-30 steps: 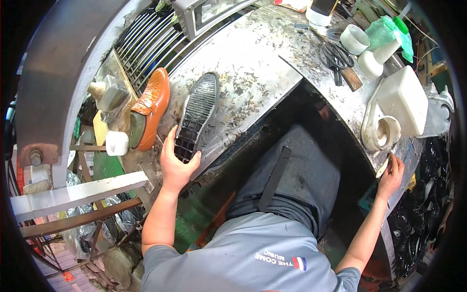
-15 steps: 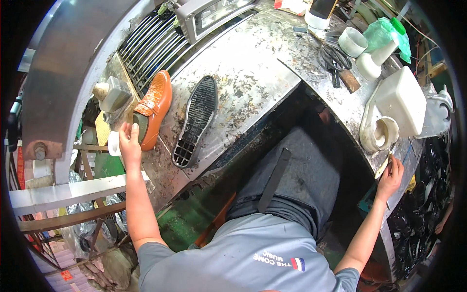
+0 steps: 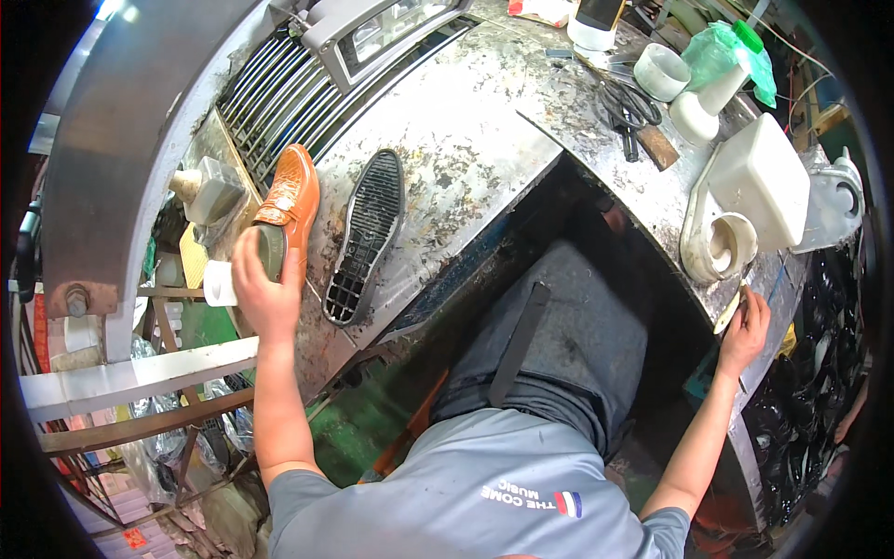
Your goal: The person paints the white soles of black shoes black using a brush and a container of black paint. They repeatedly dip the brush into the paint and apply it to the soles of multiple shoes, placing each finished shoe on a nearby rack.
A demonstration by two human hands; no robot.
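An orange lace-up shoe (image 3: 300, 200) with a green-grey form in its opening stands upright at the left of the worktable, toe pointing away. My left hand (image 3: 267, 293) is round its heel, thumb on the right side and fingers on the left. Right of the shoe lies a black shoe sole (image 3: 365, 238), its ribbed, gridded side up. At the table's right edge my right hand (image 3: 745, 335) is closed on a slim, brush-like tool (image 3: 728, 311) with a pale end. Its other end shows thin and dark below my fingers. Beside this hand stands a white pot (image 3: 715, 250).
A white container (image 3: 759, 182) adjoins the pot. Scissors (image 3: 629, 110), a white cup (image 3: 662, 73) and a white spouted bottle (image 3: 698, 112) lie farther back. A lamp (image 3: 386, 37) hangs over a metal rack (image 3: 289, 88). A grey machine frame (image 3: 112, 177) rises at left.
My left hand has moved right from beside the shoe to round its heel. My right hand has stayed nearly in place with the tool. The whole view has shifted slightly.
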